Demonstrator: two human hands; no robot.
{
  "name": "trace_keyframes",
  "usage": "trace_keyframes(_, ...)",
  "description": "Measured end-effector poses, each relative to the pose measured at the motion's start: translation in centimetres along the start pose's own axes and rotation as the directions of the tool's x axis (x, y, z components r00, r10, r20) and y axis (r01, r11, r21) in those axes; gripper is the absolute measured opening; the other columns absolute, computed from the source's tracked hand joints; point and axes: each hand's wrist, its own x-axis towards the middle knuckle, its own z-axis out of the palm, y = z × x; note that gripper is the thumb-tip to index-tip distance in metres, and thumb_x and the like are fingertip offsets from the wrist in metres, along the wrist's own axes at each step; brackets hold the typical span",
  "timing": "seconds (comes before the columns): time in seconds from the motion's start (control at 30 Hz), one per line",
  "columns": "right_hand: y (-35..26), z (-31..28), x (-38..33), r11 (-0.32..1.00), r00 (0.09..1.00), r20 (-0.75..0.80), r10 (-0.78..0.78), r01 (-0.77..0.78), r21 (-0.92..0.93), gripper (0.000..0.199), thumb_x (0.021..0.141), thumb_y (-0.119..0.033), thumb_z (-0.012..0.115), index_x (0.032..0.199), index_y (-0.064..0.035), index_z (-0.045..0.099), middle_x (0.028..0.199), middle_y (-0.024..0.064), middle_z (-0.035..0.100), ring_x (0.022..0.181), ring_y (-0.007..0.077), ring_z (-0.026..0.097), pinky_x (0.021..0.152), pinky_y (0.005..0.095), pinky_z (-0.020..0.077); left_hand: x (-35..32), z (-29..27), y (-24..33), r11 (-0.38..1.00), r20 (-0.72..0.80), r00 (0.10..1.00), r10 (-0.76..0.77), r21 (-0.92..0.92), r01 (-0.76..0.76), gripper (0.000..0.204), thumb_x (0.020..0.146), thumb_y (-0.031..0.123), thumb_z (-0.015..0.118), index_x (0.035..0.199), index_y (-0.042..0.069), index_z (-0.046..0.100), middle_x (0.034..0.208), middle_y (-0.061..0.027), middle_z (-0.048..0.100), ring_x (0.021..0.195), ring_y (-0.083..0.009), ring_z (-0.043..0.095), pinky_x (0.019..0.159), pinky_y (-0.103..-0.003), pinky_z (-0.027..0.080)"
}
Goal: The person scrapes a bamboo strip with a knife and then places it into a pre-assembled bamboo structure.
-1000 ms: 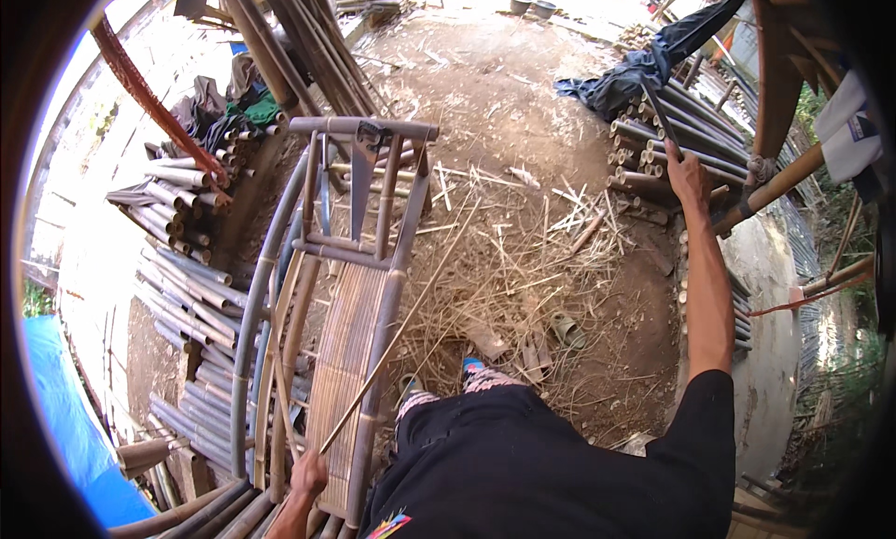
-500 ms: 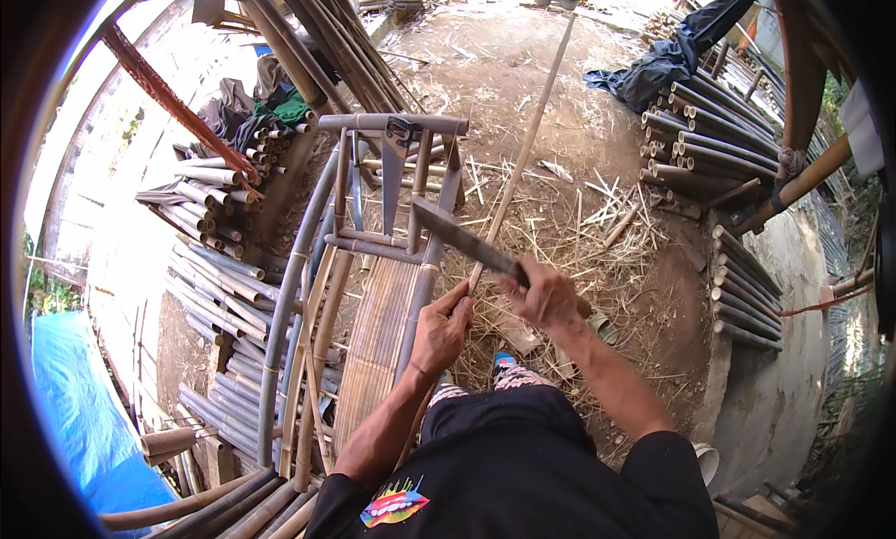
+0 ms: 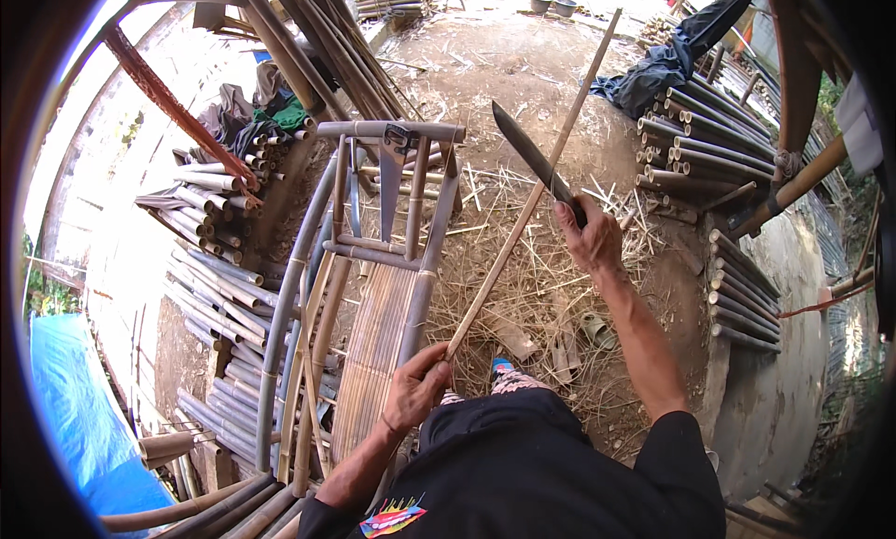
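My left hand (image 3: 416, 390) is closed around the near end of a long, thin bamboo strip (image 3: 505, 252), which slants away toward the far right. In my right hand (image 3: 592, 236) is the handle of a machete (image 3: 528, 148), its dark blade pointing to the far left. The lower part of the blade crosses the strip well up its length; whether they touch I cannot tell. To the left of my left hand is a bamboo bench (image 3: 376, 352) with a slatted top. A handsaw (image 3: 392, 180) hangs from the top rail of its end frame.
Stacked bamboo poles (image 3: 219, 287) lie to the left, and another pile (image 3: 705, 138) stands at the right under dark cloth (image 3: 686, 49). Shavings and split scraps (image 3: 523, 287) litter the ground. A blue tarp (image 3: 84, 418) is at the lower left.
My right hand has moved away and to the right with the machete, farther up the strip. My left hand has drawn nearer my body, and the strip's far end has swung right.
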Motion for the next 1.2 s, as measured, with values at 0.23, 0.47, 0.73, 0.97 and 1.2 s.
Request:
trace_keyframes(0.23,-4.8,0.6,-0.6,0.983,0.984,0.008,-0.176,0.175,0.052,0.054,0.093,-0.063,0.042,0.086,-0.0113,0.054,0.055,-0.0001,0.05,0.042,0.0129,0.051,0.038,0.0327,0.0456,8.0,1.0,7.0,0.973,0.168,0.979,0.115,-0.219,-0.076,0.036,0.101,0.023,0.047,0.126,-0.003,0.052,0.087,-0.0056,0.062,0.068,-0.0109,0.059,0.06,-0.024,0.048)
trace_keyframes(0.47,-4.2,3.3,-3.0,0.937,0.936,0.032,-0.35,0.35,0.005,0.059,0.091,-0.067,0.041,0.084,-0.01,0.054,0.055,0.0005,0.052,0.04,0.0114,0.046,0.035,0.0319,0.0432,8.4,3.8,6.7,0.989,-0.06,0.988,0.141,-0.03,-0.143,0.037,0.099,0.016,0.051,0.131,-0.002,0.05,0.071,0.0039,0.048,0.051,-0.0018,0.039,0.042,-0.017,0.03)
trace_keyframes(0.73,-2.1,3.9,-1.6,0.96,0.959,0.062,-0.278,0.28,-0.024,0.063,0.092,-0.068,0.034,0.088,-0.0091,0.055,0.054,0.002,0.05,0.041,0.0099,0.048,0.033,0.0283,0.0446,5.8,3.6,6.0,0.993,-0.079,0.994,0.071,0.105,-0.062,0.034,0.099,0.015,0.052,0.127,-0.004,0.055,0.07,0.0053,0.048,0.056,-0.0028,0.041,0.048,-0.019,0.033)
trace_keyframes(0.97,-2.1,3.7,-2.9,0.922,0.92,0.06,-0.387,0.387,0.007,0.064,0.093,-0.068,0.031,0.083,-0.0089,0.054,0.05,-0.0006,0.046,0.037,0.0072,0.039,0.028,0.0305,0.0348,4.4,3.1,4.6,0.996,-0.095,0.993,0.064,0.07,-0.057,0.038,0.098,0.016,0.054,0.13,-0.004,0.053,0.073,0.0056,0.05,0.057,-0.0011,0.041,0.048,-0.018,0.033)
trace_keyframes(1.2,-1.9,2.8,-2.3,0.942,0.941,0.034,-0.335,0.336,0.001,0.062,0.092,-0.07,0.032,0.084,-0.0119,0.055,0.054,0.0001,0.049,0.041,0.0086,0.043,0.031,0.0293,0.0387,3.2,2.2,2.8,0.985,-0.092,0.993,0.074,0.16,-0.058,0.035,0.098,0.013,0.053,0.127,-0.005,0.054,0.072,0.0057,0.049,0.061,-0.0017,0.043,0.052,-0.019,0.035)
